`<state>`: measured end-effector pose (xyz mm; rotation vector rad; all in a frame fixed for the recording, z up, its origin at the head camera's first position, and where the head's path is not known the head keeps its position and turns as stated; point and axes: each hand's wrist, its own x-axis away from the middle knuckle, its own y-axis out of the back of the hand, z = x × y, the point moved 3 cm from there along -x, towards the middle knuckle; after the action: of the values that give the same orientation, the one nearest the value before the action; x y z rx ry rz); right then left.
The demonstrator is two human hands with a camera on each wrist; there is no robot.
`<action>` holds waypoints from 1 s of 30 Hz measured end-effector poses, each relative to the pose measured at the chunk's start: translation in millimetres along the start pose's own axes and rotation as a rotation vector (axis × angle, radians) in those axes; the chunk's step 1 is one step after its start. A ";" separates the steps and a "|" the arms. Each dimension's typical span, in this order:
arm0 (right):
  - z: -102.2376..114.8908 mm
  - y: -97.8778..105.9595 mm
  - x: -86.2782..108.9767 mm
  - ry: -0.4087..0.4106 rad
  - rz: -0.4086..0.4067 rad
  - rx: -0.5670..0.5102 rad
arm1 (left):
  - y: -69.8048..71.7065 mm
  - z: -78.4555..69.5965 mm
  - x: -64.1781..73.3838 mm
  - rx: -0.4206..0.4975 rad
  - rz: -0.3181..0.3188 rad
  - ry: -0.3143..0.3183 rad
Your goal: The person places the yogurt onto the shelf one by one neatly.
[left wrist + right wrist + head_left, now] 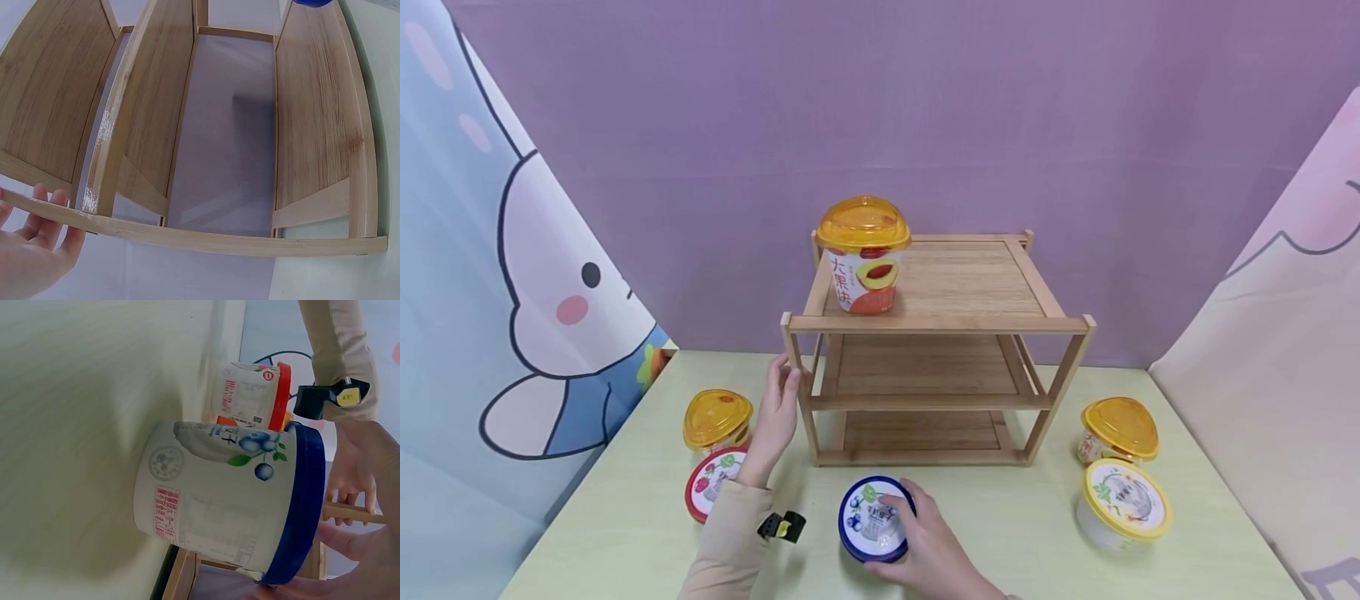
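Note:
A white tub with a dark blue lid (874, 518) and blueberry print stands in front of the shelf. My right hand (932, 542) grips it by the lid, thumb at the near edge and a finger over the top. The right wrist view shows the tub's printed side (219, 494), with fingers at the lid's rim. My left hand (781, 408) holds the left front post of a three-tier wooden shelf (940, 325). In the left wrist view its fingers (53, 219) curl around that post. An orange-lidded cup (867, 258) stands on the top tier, at the left.
Left of the shelf are an orange-lidded cup (717, 417) and a red-lidded tub (709, 483), partly behind my left forearm. To the right stand another orange-lidded cup (1120, 427) and a yellow-lidded tub (1126, 504). A purple cloth (700, 167) hangs behind the table.

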<state>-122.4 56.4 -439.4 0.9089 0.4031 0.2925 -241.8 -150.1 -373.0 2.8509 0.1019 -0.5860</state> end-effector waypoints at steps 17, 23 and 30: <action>-2.9 -11.1 -0.2 0.010 -0.064 0.083 | -2.9 -9.0 1.8 -0.026 -0.017 0.002; -6.0 -9.1 -1.0 0.017 -0.021 0.039 | -2.2 -6.9 0.6 -0.007 -0.034 -0.010; -15.0 -2.2 -5.7 0.029 0.069 -0.026 | -3.3 -8.4 0.0 -0.027 -0.029 -0.053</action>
<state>-134.2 63.2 -448.1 0.8953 0.3941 0.3737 -239.0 -144.9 -366.2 2.8101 0.1406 -0.6602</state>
